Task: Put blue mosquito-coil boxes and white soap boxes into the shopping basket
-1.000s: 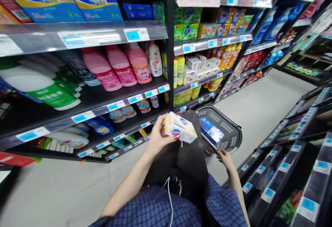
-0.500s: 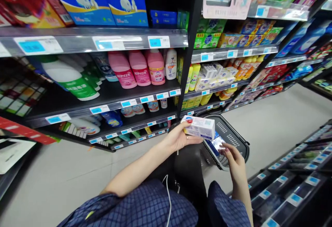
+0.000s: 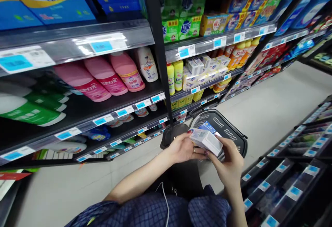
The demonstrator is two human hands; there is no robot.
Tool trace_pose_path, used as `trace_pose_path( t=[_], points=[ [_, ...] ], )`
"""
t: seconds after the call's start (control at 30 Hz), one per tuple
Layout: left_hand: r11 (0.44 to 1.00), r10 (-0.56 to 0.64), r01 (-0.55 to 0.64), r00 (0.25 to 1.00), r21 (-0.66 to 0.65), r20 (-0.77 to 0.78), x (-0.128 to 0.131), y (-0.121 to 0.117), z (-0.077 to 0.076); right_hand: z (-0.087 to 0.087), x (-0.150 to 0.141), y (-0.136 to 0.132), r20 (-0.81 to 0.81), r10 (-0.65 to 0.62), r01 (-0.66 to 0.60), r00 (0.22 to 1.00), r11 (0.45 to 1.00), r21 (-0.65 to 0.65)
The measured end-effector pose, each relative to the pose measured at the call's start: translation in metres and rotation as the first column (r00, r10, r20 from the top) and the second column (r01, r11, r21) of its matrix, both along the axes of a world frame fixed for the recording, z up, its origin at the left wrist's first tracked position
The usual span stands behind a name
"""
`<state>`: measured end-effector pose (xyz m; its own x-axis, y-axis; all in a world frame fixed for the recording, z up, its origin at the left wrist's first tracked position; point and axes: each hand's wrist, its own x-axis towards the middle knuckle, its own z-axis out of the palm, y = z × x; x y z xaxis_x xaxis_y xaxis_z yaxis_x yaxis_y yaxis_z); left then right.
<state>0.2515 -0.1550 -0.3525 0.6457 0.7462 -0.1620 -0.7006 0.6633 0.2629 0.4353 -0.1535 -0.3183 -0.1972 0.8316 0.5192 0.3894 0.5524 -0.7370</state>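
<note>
A small white and purplish carton (image 3: 206, 140) is held between my two hands, tilted above the shopping basket. My left hand (image 3: 183, 148) grips its left end, thumb on top and fingers beneath. At the right end, my right hand (image 3: 229, 159) has its thumb and fingers closed on the carton. The dark grey basket (image 3: 237, 132) with slotted walls is just beyond my hands, and a blue packet (image 3: 208, 126) shows in it behind the carton.
Shelves on the left hold pink bottles (image 3: 101, 78) and a green-labelled white bottle (image 3: 31, 107). Ahead are similar small white boxes (image 3: 204, 68), yellow bottles (image 3: 178, 74) and green soap packs (image 3: 185, 26). A low rack (image 3: 293, 192) with price tags lines the right; pale floor (image 3: 272, 92) runs between.
My right hand has risen from over the basket and now grips the carton's right end too. The carton has turned and tilted. The view has shifted nearer the shelves.
</note>
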Motion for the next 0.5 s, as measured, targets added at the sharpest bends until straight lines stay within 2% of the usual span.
trace_pose_path(
  t=[0.17,0.3,0.4,0.5],
  points=[
    [0.997,-0.062,0.063,0.998,-0.043,0.023,0.009,0.012,-0.011,0.003,-0.002,0.006,-0.038,0.009,-0.006,0.999,0.998,0.056],
    [0.987,-0.138,0.14,0.99,-0.075,0.027,0.015,0.006,-0.022,0.001,0.0,-0.003,-0.064,0.049,-0.047,0.997,0.998,0.037],
    [0.992,-0.093,0.09,0.995,-0.089,-0.03,0.017,-0.004,-0.03,-0.006,0.006,-0.011,-0.064,0.117,-0.12,0.991,0.992,-0.038],
    [0.998,0.031,-0.039,0.98,-0.04,-0.195,0.011,-0.013,-0.032,-0.022,0.009,-0.018,-0.134,0.083,-0.104,0.987,0.983,-0.152]
  ],
)
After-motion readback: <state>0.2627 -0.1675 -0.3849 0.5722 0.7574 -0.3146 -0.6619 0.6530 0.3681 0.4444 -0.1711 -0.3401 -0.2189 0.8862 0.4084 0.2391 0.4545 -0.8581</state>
